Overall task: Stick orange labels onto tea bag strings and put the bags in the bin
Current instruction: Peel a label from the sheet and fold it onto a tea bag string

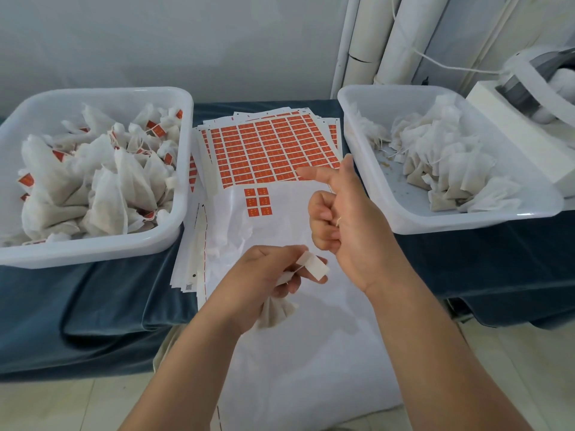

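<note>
My left hand [267,275] grips a white tea bag [277,312] that hangs below the palm. Its fingertips pinch a small label [315,266], white side up, against the bag's thin string. My right hand [345,219] hovers just above and to the right. Its index finger is stretched out toward the orange label sheet [267,147] and its other fingers are curled. A short bit of string [338,220] shows between those curled fingers. A mostly peeled sheet with a few orange labels [258,202] lies in front of me. The left bin [102,250] holds labelled bags.
The right bin [401,209] holds unlabelled tea bags [441,160]. Both bins sit on a blue cloth-covered table [93,306]. A stack of white backing sheets [295,368] hangs over the table's front edge. A white machine [522,119] stands at the far right.
</note>
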The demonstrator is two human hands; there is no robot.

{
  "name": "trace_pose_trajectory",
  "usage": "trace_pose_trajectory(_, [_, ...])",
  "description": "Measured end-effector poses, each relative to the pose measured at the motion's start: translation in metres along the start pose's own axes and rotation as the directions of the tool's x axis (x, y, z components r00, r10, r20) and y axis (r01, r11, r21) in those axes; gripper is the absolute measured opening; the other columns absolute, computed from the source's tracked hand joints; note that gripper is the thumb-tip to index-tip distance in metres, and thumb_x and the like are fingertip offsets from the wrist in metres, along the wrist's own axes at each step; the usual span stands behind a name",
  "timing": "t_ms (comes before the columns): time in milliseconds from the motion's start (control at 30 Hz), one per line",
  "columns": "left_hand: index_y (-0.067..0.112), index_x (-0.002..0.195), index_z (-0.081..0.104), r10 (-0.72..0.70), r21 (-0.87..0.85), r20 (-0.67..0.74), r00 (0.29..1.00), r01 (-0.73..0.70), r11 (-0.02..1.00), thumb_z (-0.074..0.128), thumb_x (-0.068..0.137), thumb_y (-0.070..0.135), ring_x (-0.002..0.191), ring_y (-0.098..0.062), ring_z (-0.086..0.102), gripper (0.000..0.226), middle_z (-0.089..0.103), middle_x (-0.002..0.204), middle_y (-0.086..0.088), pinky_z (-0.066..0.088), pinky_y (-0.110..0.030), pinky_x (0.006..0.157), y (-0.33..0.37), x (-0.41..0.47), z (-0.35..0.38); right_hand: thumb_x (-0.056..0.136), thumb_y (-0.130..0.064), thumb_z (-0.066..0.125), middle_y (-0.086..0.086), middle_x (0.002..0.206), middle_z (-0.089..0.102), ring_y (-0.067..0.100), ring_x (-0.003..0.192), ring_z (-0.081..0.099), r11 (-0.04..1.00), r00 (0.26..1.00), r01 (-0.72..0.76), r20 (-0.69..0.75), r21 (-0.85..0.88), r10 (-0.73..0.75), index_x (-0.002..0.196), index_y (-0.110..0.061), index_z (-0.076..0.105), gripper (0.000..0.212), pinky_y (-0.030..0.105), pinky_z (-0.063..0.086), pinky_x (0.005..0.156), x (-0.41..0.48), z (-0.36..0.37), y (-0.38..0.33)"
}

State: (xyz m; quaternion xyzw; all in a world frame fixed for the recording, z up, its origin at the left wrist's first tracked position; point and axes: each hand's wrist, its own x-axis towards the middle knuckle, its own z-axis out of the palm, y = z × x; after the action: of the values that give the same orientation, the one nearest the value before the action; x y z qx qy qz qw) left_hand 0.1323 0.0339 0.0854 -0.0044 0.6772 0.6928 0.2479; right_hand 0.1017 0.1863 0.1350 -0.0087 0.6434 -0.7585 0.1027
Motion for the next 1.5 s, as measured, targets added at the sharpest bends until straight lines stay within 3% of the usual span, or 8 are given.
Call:
trace_pose_trajectory(433, [0.016, 0.093, 0.087, -0.054, -0.086, 0.040, 0.998, 0.057, 0.995, 0.066, 0.101, 0.032, 0.060, -0.008, 0.050, 0.027, 0.081, 0.090, -0.002, 0.040, -0.019, 0.056, -0.008, 0.004, -0.006, 0.103, -0.067, 0.036, -0.001, 0.064, 0.044, 0.009, 0.047, 0.033, 1.000, 1.000, 0.020, -0.019, 0.012, -0.019, 0.114, -0.042, 0.074, 0.047, 0.024, 0.030, 0.048, 0.005, -0.001, 0.007])
trace_pose_trajectory(567, [0.020, 0.094, 0.088, -0.041, -0.076, 0.063, 0.997, 0.046, 0.996, 0.079, 0.073, 0.055, 0.062, -0.006, 0.053, 0.041, 0.082, 0.101, -0.005, 0.043, -0.017, 0.057, -0.009, 0.003, -0.007, 0.103, -0.068, 0.035, -0.001, 0.064, 0.043, 0.009, 0.047, 0.033, 1.000, 1.000, 0.021, -0.018, 0.020, -0.021, 0.115, -0.039, 0.073, 0.050, 0.022, 0.031, 0.046, 0.006, -0.001, 0.010])
trace_pose_trajectory(967, [0.023, 0.083, 0.088, -0.080, -0.079, -0.035, 0.996, 0.077, 0.994, 0.089, 0.055, 0.050, 0.057, -0.004, 0.052, 0.039, 0.082, 0.087, -0.003, 0.045, -0.016, 0.055, -0.017, 0.006, -0.007, 0.096, -0.072, 0.037, -0.005, 0.062, 0.043, 0.008, 0.046, 0.034, 0.998, 0.998, 0.049, 0.031, 0.043, -0.050, 0.122, -0.032, 0.072, 0.059, 0.023, 0.030, 0.047, 0.008, 0.003, 0.018])
trace_pose_trajectory(1100, [0.021, 0.080, 0.087, -0.110, -0.108, -0.071, 0.991, 0.102, 0.989, 0.091, 0.063, 0.038, 0.059, -0.002, 0.054, 0.025, 0.082, 0.089, -0.003, 0.044, -0.016, 0.055, -0.019, 0.006, -0.006, 0.095, -0.072, 0.043, -0.003, 0.070, 0.052, 0.008, 0.055, 0.047, 0.989, 0.986, 0.126, 0.100, 0.075, -0.134, 0.121, -0.032, 0.072, 0.056, 0.024, 0.042, 0.056, 0.008, 0.001, 0.020])
trace_pose_trajectory(1167, [0.021, 0.081, 0.087, -0.115, -0.134, -0.127, 0.985, 0.098, 0.986, 0.088, 0.076, 0.026, 0.061, -0.002, 0.056, 0.007, 0.082, 0.092, -0.001, 0.044, -0.017, 0.058, -0.021, 0.006, -0.005, 0.094, -0.068, 0.049, -0.002, 0.090, 0.068, 0.011, 0.080, 0.068, 0.985, 0.982, 0.170, 0.075, 0.043, -0.173, 0.124, -0.040, 0.067, 0.045, 0.026, 0.056, 0.078, 0.009, 0.000, 0.023])
trace_pose_trajectory(1267, [0.020, 0.083, 0.087, -0.100, -0.190, -0.251, 0.963, 0.052, 0.980, 0.084, 0.083, 0.020, 0.064, 0.001, 0.060, 0.003, 0.082, 0.098, 0.004, 0.042, -0.025, 0.066, -0.021, 0.007, -0.004, 0.082, -0.084, 0.057, -0.018, 0.124, 0.068, 0.006, 0.116, 0.069, 0.983, 0.989, 0.127, -0.057, -0.129, -0.136, 0.131, -0.051, 0.054, 0.059, 0.031, 0.059, 0.098, 0.005, -0.004, 0.034])
trace_pose_trajectory(1367, [0.021, 0.091, 0.087, -0.035, -0.196, -0.313, 0.949, -0.028, 0.980, 0.084, 0.084, 0.022, 0.074, 0.000, 0.065, 0.008, 0.082, 0.100, 0.002, 0.041, -0.027, 0.069, -0.018, 0.005, -0.005, 0.069, -0.094, 0.057, -0.017, 0.109, 0.072, 0.007, 0.099, 0.075, 0.951, 0.999, -0.024, -0.046, -0.309, 0.010, 0.118, -0.042, 0.059, 0.071, 0.037, 0.063, 0.091, -0.005, -0.007, 0.052])
trace_pose_trajectory(1500, [0.025, 0.097, 0.087, 0.106, -0.111, -0.374, 0.921, -0.158, 0.981, 0.078, 0.093, 0.012, 0.075, -0.003, 0.073, 0.016, 0.082, 0.090, 0.003, 0.051, -0.011, 0.063, -0.014, 0.001, -0.002, 0.090, -0.067, 0.063, -0.009, 0.092, 0.077, 0.012, 0.088, 0.076, 0.935, 1.000, 0.003, 0.005, -0.355, -0.001, 0.095, -0.037, 0.070, 0.031, 0.024, 0.062, 0.074, -0.016, -0.004, 0.067])
